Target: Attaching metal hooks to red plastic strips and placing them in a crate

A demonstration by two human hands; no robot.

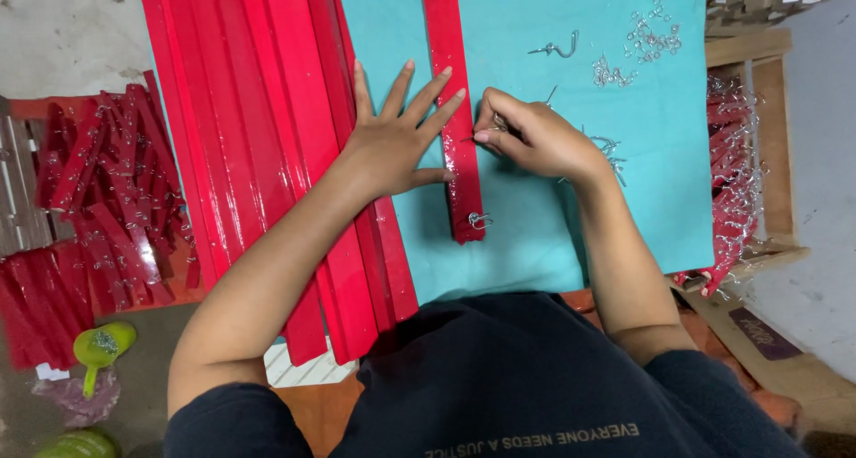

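Observation:
My left hand (397,137) lies flat with fingers spread, pressing on a single glossy red strip (453,92) that lies on the teal board (535,244). My right hand (526,137) is closed on a small metal screw hook (474,138), its tip against the right edge of that strip. A metal hook (480,220) sits fixed near the strip's near end. Beside my left wrist lies a stack of long red strips (259,137).
Loose metal hooks (646,39) are scattered at the board's far right, with one larger hook (557,48). A pile of short red pieces (98,181) lies on the left. A wooden crate (758,155) on the right holds red strips with hooks. A green scoop (100,346) sits at lower left.

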